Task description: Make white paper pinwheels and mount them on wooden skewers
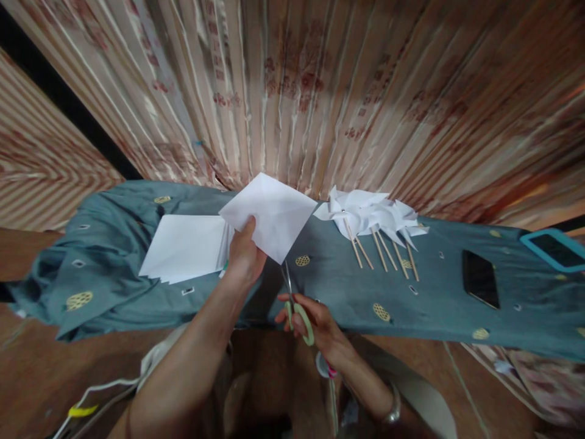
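My left hand (244, 256) is closed on a white square sheet of paper (269, 213), held up on its corner above the table. My right hand (313, 323) grips green-handled scissors (295, 302), whose blades point up and meet the sheet's lower corner. A stack of white paper squares (185, 247) lies on the teal cloth (329, 286) just left of my left hand. To the right of the sheet lie several white paper pinwheels (370, 213) on wooden sticks (384, 251).
A black phone (479, 278) lies on the cloth to the right. A teal-framed device (555, 249) sits at the far right edge. A striped, flowered curtain (297, 85) hangs behind the table. White and yellow cords (91, 399) run at the lower left.
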The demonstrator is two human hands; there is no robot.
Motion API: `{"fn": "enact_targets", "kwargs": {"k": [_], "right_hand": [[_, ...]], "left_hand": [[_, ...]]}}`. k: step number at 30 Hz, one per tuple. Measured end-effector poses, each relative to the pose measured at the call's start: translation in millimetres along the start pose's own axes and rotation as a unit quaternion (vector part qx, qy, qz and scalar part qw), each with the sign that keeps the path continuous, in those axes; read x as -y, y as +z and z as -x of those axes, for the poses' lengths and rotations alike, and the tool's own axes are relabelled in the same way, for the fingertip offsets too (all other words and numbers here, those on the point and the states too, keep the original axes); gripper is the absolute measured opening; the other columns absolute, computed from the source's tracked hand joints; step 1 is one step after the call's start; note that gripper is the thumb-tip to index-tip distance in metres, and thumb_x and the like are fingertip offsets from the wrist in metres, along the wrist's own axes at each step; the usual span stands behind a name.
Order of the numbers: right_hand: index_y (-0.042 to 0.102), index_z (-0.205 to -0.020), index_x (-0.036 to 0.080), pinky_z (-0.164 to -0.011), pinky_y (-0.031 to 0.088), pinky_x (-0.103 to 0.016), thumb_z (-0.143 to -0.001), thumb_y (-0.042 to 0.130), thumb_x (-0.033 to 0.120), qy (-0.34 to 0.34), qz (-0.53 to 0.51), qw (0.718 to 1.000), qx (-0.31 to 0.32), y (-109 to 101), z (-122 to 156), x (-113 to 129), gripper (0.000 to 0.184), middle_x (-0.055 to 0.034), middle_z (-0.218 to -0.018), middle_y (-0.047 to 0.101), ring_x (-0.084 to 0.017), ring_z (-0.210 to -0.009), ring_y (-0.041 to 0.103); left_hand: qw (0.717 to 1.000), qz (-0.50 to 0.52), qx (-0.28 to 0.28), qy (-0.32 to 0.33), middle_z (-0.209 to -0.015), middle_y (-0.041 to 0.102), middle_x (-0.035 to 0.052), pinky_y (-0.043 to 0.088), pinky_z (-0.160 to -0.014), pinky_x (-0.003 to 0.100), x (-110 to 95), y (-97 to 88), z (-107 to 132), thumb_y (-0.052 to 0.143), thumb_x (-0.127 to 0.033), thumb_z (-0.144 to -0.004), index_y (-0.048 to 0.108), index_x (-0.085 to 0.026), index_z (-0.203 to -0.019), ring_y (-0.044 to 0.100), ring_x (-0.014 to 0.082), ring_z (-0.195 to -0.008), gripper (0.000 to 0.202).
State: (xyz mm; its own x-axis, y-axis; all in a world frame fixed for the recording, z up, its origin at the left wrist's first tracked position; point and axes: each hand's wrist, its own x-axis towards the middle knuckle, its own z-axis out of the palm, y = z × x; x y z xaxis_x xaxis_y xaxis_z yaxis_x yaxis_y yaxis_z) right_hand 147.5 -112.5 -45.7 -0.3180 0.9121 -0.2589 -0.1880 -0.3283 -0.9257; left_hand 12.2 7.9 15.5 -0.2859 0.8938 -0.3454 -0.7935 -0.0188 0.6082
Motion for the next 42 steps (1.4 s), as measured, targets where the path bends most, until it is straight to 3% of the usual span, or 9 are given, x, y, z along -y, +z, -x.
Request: {"fn": "enact_targets", "kwargs": {"k": [7, 14, 31, 42], "right_hand": [[0.066, -0.108, 0.015, -0.054, 0.042, -0.025, -0.065, 0.077, 0.063, -0.001, -0.016, 1.0, -0.021, 0.2, -13.8, -3.8, 0.066, -0.0052, -0.077, 0.071, -0.012, -0.06, 0.058], [0.067, -0.11, 0.016, -0.053, 0.041, -0.023, -0.07, 0.074, 0.062, -0.012, -0.001, 1.0, -0.018, -6.2, -16.4, -3.5, 0.062, -0.0048, -0.077, 0.071, -0.011, -0.06, 0.058], [0.066, -0.108, 0.016, -0.05, 0.04, -0.022, -0.068, 0.074, 0.064, -0.013, 0.001, 1.0, -0.015, -5.4, -18.5, -0.9, 0.063, -0.0037, -0.075, 0.07, -0.011, -0.058, 0.057], [0.068, -0.106, 0.016, -0.052, 0.04, -0.022, -0.069, 0.075, 0.061, -0.006, 0.005, 1.0, -0.01, -4.8, -17.8, 5.7, 0.058, -0.0033, -0.075, 0.071, -0.01, -0.059, 0.058]], "left_hand": [[0.999, 0.014, 0.018, -0.028, -0.076, 0.075, 0.002, 0.056, -0.09, 0.028, 4.5, 0.4, 8.2, 0.049, -0.008, -0.093, 0.067, -0.013, -0.102, 0.073, 0.0147, -0.077, 0.02], [0.999, 0.01, 0.011, -0.046, -0.076, 0.075, 0.0041, 0.055, -0.095, 0.031, 6.0, 0.9, 9.2, 0.049, -0.009, -0.093, 0.066, -0.011, -0.105, 0.074, 0.0181, -0.089, 0.021], [0.999, 0.001, 0.012, -0.041, -0.08, 0.076, 0.0033, 0.057, -0.088, 0.029, 8.3, 0.9, 11.0, 0.05, -0.008, -0.092, 0.066, -0.012, -0.11, 0.073, 0.0155, -0.077, 0.024], [0.998, -0.025, 0.033, -0.051, -0.091, 0.077, 0.0069, 0.056, -0.091, 0.031, 8.4, -4.8, 9.7, 0.054, -0.012, -0.091, 0.065, -0.012, -0.112, 0.073, 0.018, -0.089, 0.024]]}}
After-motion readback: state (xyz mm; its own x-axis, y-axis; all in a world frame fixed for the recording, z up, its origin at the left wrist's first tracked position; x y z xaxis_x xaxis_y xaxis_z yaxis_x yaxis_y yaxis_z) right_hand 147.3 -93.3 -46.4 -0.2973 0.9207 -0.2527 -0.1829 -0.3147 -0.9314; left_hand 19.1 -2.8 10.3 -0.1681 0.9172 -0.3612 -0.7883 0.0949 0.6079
